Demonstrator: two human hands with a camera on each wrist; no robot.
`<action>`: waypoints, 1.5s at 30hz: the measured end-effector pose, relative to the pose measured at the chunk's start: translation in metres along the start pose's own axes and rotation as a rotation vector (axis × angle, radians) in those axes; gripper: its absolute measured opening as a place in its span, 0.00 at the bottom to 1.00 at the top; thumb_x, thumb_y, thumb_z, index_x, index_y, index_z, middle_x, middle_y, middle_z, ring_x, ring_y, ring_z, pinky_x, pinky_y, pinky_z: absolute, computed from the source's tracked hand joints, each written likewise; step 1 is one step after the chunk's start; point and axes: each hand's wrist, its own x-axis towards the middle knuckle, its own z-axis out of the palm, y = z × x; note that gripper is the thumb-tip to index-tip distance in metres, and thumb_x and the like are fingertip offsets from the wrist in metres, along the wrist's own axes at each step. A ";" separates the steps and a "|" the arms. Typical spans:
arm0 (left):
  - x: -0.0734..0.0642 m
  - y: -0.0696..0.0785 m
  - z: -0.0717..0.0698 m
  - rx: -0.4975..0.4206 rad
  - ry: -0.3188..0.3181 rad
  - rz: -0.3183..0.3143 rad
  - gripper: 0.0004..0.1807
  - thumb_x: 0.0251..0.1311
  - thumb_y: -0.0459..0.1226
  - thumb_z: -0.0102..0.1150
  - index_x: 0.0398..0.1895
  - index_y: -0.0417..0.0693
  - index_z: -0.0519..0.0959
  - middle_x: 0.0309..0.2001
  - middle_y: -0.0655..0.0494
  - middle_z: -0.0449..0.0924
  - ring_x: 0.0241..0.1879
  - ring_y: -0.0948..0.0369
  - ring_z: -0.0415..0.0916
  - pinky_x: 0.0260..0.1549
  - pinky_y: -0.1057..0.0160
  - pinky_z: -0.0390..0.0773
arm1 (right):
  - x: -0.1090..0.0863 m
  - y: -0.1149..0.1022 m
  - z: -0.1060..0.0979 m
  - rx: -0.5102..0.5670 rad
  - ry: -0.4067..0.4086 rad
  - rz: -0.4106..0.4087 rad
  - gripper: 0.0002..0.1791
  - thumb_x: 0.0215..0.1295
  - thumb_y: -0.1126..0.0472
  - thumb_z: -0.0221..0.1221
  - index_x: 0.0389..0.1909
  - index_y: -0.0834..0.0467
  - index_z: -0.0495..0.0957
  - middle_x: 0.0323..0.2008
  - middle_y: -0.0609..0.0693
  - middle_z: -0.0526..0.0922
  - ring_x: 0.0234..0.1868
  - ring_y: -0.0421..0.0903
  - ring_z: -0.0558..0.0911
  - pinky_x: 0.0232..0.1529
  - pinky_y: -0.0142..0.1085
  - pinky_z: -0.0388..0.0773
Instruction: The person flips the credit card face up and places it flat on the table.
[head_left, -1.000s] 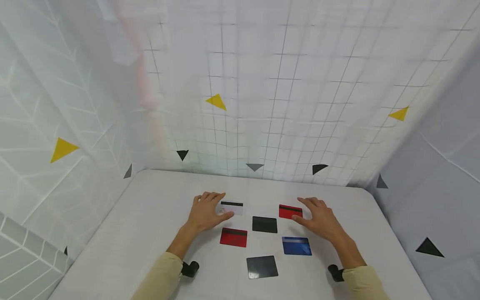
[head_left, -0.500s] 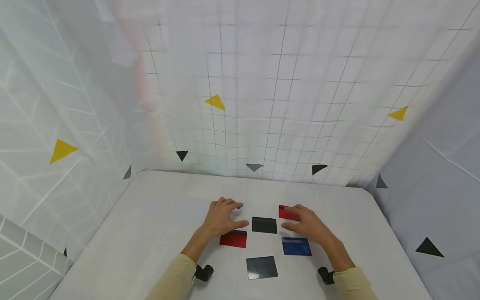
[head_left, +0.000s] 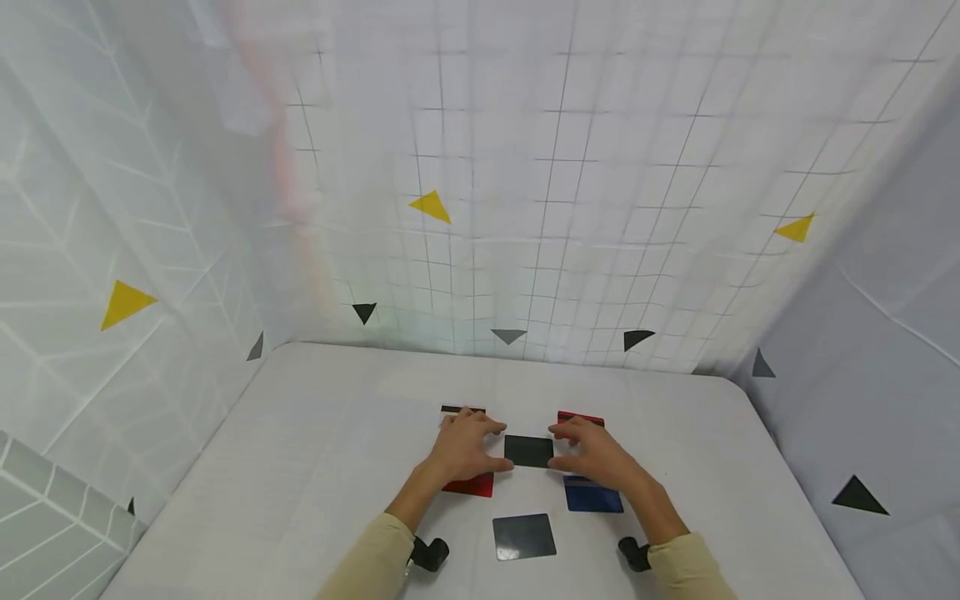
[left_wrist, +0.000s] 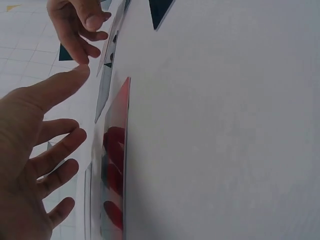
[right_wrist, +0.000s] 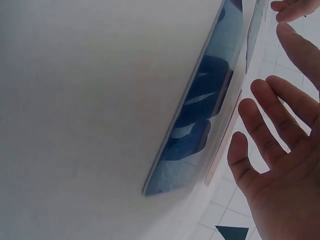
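Observation:
Six plastic cards would be too exact, so: several plastic cards lie flat on a white table. In the head view my left hand [head_left: 461, 448] and right hand [head_left: 596, 458] stand on either side of a black card [head_left: 528, 451], thumbs and fingertips near its short edges. Whether they touch it I cannot tell. Neither hand holds anything; the fingers are spread and loosely bent. My left hand partly covers a white card with a dark stripe [head_left: 453, 409] and a red card [head_left: 477, 486]. A second red card [head_left: 581, 417] and a blue card [head_left: 593, 497] are partly behind my right hand.
A dark grey card [head_left: 524, 537] lies nearest me on the white table [head_left: 300, 467]. White sheets with grid lines [head_left: 555, 183] hang behind the table, with more sheeting at both sides. Yellow and black triangles mark them.
Both hands have moved inward toward the black card, the left rightward and the right leftward and slightly down. The cards have stayed in place.

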 end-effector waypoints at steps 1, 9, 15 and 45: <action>0.000 0.001 0.001 0.000 -0.002 -0.001 0.35 0.51 0.64 0.69 0.61 0.61 0.81 0.59 0.56 0.80 0.63 0.51 0.69 0.59 0.39 0.66 | 0.000 -0.002 0.001 -0.005 -0.004 0.001 0.34 0.56 0.45 0.73 0.63 0.51 0.78 0.55 0.47 0.81 0.52 0.47 0.80 0.51 0.49 0.80; 0.002 0.009 0.006 0.050 -0.001 -0.019 0.34 0.50 0.64 0.70 0.60 0.63 0.82 0.55 0.60 0.80 0.56 0.56 0.69 0.56 0.44 0.68 | 0.004 -0.009 0.006 -0.053 -0.013 0.022 0.33 0.52 0.49 0.75 0.60 0.52 0.80 0.54 0.47 0.79 0.49 0.45 0.79 0.47 0.46 0.81; 0.003 0.009 0.009 0.092 0.003 -0.024 0.32 0.49 0.63 0.70 0.57 0.64 0.83 0.54 0.61 0.79 0.55 0.57 0.70 0.53 0.45 0.68 | 0.008 -0.008 0.011 -0.081 -0.017 0.040 0.32 0.51 0.50 0.76 0.59 0.52 0.82 0.54 0.49 0.79 0.50 0.45 0.78 0.50 0.47 0.80; 0.007 0.009 0.009 0.069 0.033 -0.014 0.28 0.49 0.60 0.73 0.52 0.63 0.83 0.52 0.61 0.79 0.58 0.55 0.70 0.55 0.42 0.65 | 0.008 -0.015 0.009 -0.111 -0.015 0.050 0.27 0.52 0.52 0.76 0.54 0.52 0.83 0.56 0.50 0.77 0.58 0.49 0.75 0.57 0.52 0.77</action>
